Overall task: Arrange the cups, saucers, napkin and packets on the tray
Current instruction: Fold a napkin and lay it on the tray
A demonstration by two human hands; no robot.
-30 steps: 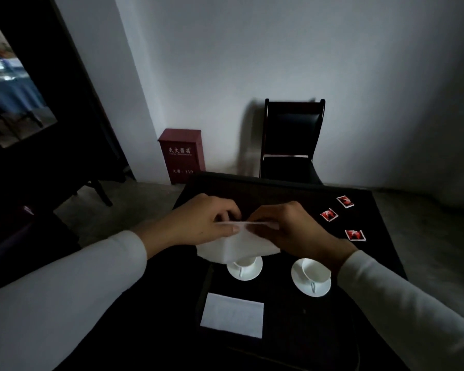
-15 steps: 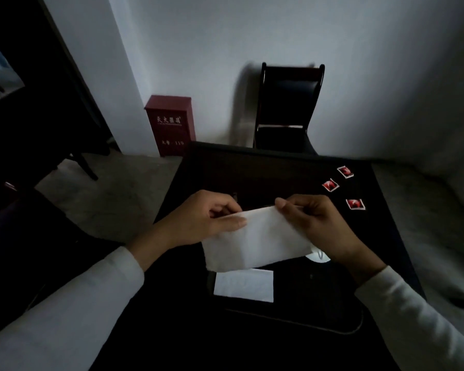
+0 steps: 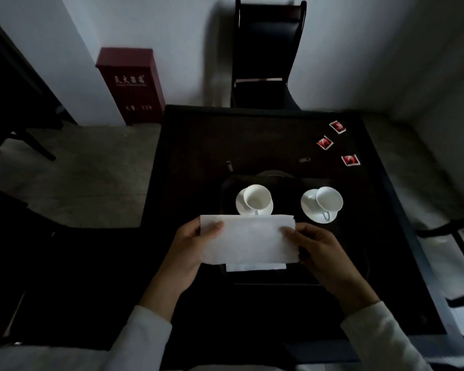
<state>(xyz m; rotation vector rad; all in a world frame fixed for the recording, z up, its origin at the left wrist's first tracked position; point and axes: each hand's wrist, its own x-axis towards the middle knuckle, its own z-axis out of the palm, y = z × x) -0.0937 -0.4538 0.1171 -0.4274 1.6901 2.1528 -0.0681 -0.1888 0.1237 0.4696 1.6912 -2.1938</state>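
Cups sit on saucers on the tray. Both hands, left hand and right hand, pinch a napkin above another. Packets remain off-tray.

A dark square table is seen at centre. At its 12 o'clock a black chair is set against the white wall. At 10 o'clock a red box with white lettering is stood on the grey floor. A small pale piece is laid on the tabletop toward 11 o'clock and a second small piece toward 1 o'clock; neither can be identified
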